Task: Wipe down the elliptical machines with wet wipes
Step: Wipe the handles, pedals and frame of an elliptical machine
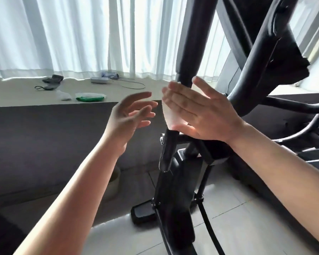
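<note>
Two bare forearms come in from 7 and 5 o'clock, nearest to the camera. Largest in view is the elliptical (175, 190), a black frame that fills the right half from 12 to 6 o'clock, with a thick upright post (193, 39) and a pedal (142, 212) low at 6 o'clock on the tiled floor (247, 227). White curtains (63, 34) hang across the top from 10 to 12 o'clock. Under them a pale sill (17, 94) runs at 9 to 10 o'clock above a dark wall.

At the centre the right hand (197, 111) lies flat with straight fingers, and it presses a white wipe (168, 115) against the post. The wipe shows under the fingertips and at the thumb side. Just beside it, at 9 o'clock from centre, the left hand (131, 115) is in the air, palm turned to the post, fingers spread loosely and holding nothing; it is somewhat blurred.

On the sill lie a wipe pack (89, 96) with green on it, a crumpled white piece (64, 95), a dark pouch (52, 80) and a small grey box (99, 80) with a cable.
</note>
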